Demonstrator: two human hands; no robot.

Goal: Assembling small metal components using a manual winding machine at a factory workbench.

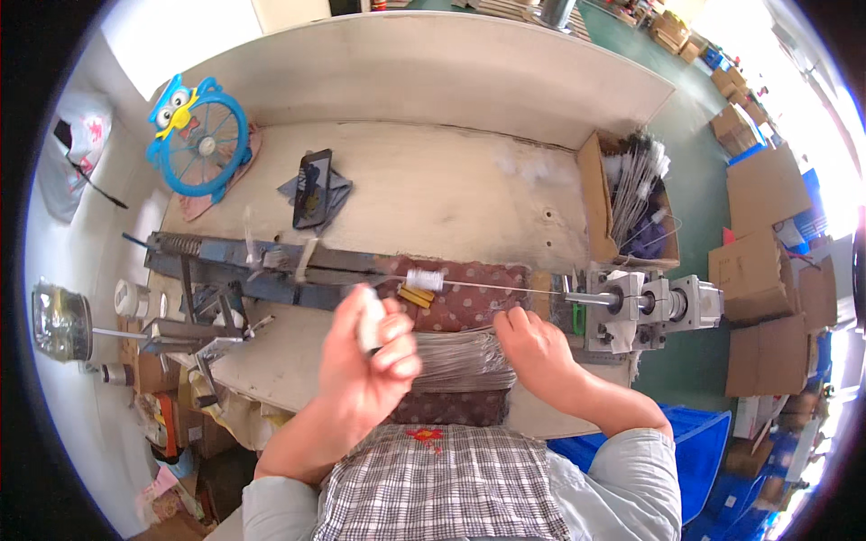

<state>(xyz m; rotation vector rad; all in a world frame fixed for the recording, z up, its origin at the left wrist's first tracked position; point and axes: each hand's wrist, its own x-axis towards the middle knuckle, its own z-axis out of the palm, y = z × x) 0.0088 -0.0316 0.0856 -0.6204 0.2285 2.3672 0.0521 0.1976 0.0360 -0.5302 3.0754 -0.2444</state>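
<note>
My left hand (368, 353) is curled closed around a small white tuft (369, 329); my fingers hide most of it, so I can't make out its full shape. My right hand (532, 347) lies fingers-down on a bundle of thin wires (456, 359) spread flat between my two hands. Whether those fingers pinch a strand or only press on the stack, I cannot tell, since the fingertips are lost against the wires.

Just beyond my left knuckles a thin rod (505, 287) runs sideways, with a white brush head (424, 280) on its near end. Its far end goes into a grey metal machine (645, 308) past my right hand; the joint there is hard to read. Under the rod and the wires lies a dotted maroon cloth (469, 307), its lower part hidden by the wires and my wrists.

Beyond my right hand an open cardboard box (595, 194) holds more wire brushes, blurred together. Out past my left hand a blue metal frame (234, 266) stretches away, a dark phone (312, 189) lies behind it, and a blue owl-shaped fan (200, 135) stands farther off. My checked shirt is cut off at the lower edge.
</note>
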